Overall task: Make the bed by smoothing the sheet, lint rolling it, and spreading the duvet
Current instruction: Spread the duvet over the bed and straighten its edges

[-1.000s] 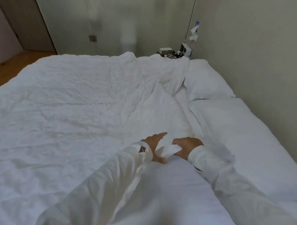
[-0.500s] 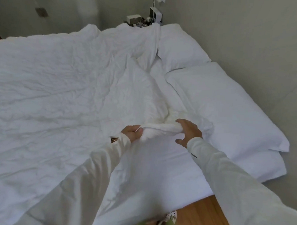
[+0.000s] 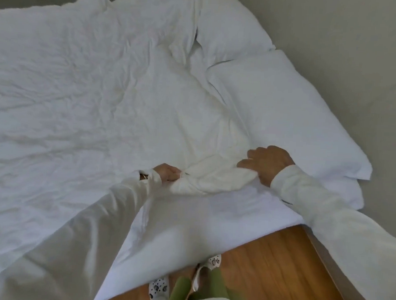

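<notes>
A crumpled white duvet (image 3: 70, 94) covers most of the bed, its top edge bunched into a thick fold (image 3: 214, 180) near the bed's side. My left hand (image 3: 167, 172) grips the left end of that fold. My right hand (image 3: 268, 164) holds the right end, fingers curled over the cloth and thumb under it. Below the fold the smooth white sheet (image 3: 189, 219) lies bare down to the mattress edge. No lint roller is in view.
Two white pillows lie at the head, a large one (image 3: 285, 112) beside my right hand and a smaller one (image 3: 229, 31) behind it. A pale wall (image 3: 355, 54) runs along the right. Wooden floor (image 3: 266, 266) and my slippered feet (image 3: 158, 291) are below.
The view has tilted down and swung right, bringing floor and feet into sight. My hands have moved apart along the duvet's edge, stretching the bunched fold between them.
</notes>
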Demonstrator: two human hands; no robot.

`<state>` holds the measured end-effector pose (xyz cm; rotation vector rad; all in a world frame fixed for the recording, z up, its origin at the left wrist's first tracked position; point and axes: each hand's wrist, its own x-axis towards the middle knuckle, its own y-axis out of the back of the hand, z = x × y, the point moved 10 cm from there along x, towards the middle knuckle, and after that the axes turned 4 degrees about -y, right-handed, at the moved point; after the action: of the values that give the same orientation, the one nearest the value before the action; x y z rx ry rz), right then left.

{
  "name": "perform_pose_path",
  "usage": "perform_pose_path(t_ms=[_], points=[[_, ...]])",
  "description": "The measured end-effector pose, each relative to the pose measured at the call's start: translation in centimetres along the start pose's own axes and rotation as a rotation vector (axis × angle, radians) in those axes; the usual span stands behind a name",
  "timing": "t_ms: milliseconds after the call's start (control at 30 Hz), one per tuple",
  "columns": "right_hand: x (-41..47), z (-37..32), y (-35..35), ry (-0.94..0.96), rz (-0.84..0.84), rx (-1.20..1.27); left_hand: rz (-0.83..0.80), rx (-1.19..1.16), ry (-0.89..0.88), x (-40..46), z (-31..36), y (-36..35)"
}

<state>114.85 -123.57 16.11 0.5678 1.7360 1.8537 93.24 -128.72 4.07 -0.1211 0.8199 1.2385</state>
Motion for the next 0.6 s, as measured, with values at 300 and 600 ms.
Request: perform_pose_path(t_ms=[300, 600], points=[[-16.4, -4.6, -19.6, -0.579, -0.819, 0.44, -0.366, 0.62, 0.187, 0.5, -5.8, -15.5], [-13.6, 10.4, -16.5, -1.03, -0.147, 0.522, 0.024, 0.846, -0.043, 12.5, 12.1, -12.3]])
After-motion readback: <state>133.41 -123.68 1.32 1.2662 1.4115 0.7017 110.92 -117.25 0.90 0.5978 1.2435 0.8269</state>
